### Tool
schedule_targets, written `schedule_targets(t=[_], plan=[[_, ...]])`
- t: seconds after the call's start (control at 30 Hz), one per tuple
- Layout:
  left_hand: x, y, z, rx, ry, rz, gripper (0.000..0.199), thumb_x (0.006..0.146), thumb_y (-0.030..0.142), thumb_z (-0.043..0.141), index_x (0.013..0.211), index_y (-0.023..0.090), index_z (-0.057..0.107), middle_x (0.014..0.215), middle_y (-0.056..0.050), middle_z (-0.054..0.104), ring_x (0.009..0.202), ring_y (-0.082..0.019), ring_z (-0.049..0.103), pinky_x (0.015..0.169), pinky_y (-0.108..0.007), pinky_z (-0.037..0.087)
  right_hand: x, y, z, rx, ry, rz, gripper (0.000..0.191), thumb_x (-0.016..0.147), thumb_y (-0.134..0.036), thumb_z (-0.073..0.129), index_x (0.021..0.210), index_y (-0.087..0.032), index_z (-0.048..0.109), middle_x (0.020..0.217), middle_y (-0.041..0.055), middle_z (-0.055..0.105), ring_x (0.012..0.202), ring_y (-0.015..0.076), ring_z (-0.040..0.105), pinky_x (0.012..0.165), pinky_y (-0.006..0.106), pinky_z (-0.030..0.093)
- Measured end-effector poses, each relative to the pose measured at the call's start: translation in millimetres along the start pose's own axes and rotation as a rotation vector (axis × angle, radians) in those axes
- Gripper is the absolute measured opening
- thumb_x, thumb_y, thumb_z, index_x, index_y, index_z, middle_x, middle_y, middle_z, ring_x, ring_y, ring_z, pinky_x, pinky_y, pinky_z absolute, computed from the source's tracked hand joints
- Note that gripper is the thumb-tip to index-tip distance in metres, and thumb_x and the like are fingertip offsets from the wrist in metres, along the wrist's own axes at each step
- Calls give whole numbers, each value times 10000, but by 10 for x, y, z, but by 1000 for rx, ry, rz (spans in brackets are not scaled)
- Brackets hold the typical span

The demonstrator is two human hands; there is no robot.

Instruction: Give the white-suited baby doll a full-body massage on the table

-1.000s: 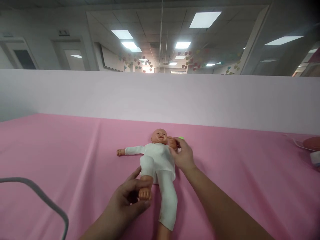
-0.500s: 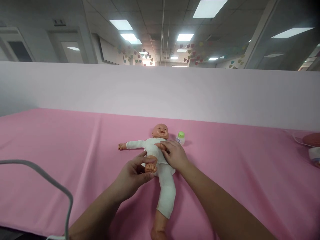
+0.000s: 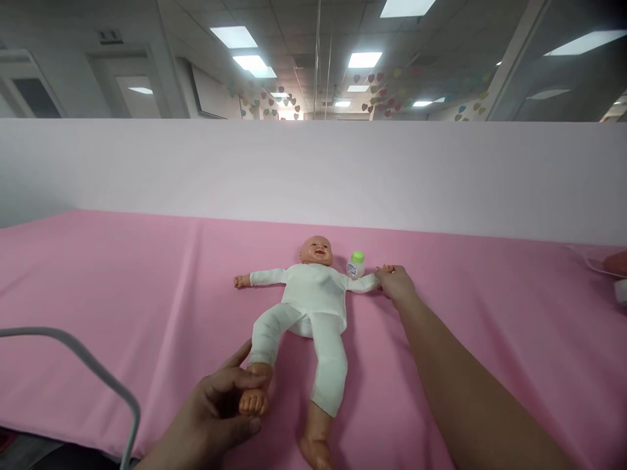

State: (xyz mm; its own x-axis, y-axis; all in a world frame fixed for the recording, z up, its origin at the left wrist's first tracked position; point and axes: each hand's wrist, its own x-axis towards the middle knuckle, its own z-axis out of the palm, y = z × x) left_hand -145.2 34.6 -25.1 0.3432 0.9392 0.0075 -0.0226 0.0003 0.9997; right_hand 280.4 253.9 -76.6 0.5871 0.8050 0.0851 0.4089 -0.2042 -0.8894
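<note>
A baby doll with a white cloth body lies on its back on the pink sheet, its head towards the white wall. My left hand is closed round the doll's lower leg and foot at the picture's left side, thumb below the toes. With my right hand I hold the doll's other hand, its arm stretched out to the right. The doll's remaining arm and leg lie free on the sheet. Close to the doll's head and the held arm stands a small clear bottle with a green cap.
A low white wall runs along the back, with glass above it. A grey cable or tube curves through the lower left. At the right edge lies a partly cut-off pinkish-brown object in clear plastic.
My left hand has drawn the doll's bent leg down and to the left, straightening it. My right hand has carried the doll's arm from across its chest out to the right.
</note>
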Motion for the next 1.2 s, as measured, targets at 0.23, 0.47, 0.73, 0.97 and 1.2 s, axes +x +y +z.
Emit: schedule_targets(t=[0.23,0.47,0.73,0.97,1.2], plan=[[-37,15,97,6,60,-108,320,696,318,916,1001,271,831,1716,-30,299,1505,-465,360,1156,-580,422,-38,-1,-23,-119,-67,31,412,711,-354,753,1088,-236,637,965,98,751,804,295,704,701,405,541],[10,-119,13,-8,129,129,315,763,324,883,1071,292,827,1695,-37,350,1518,-450,345,1170,-559,414,-235,-382,-39,64,31,-174,613,810,-394,730,1380,-259,546,1198,86,733,957,240,728,758,323,580],[505,-136,-43,-156,73,302,391,740,219,896,1107,328,817,1572,-68,529,1434,-409,466,861,-389,609,-936,-951,146,-55,-151,-711,546,825,-310,749,1349,-277,604,1175,58,745,948,241,714,837,385,578],[803,106,235,-149,-70,306,354,745,161,884,1066,298,833,1478,-91,594,1268,-331,582,806,-354,566,-1216,-886,392,-428,-353,-1117,200,902,-133,633,1057,-226,719,1052,57,779,1010,269,668,948,413,476],[884,135,324,-161,-72,241,361,740,173,890,1074,294,824,1636,-74,422,1184,-295,634,717,-299,540,-1177,-841,383,-351,-315,-1078,272,880,-129,647,1103,-253,741,1076,39,787,1003,266,678,929,409,494]])
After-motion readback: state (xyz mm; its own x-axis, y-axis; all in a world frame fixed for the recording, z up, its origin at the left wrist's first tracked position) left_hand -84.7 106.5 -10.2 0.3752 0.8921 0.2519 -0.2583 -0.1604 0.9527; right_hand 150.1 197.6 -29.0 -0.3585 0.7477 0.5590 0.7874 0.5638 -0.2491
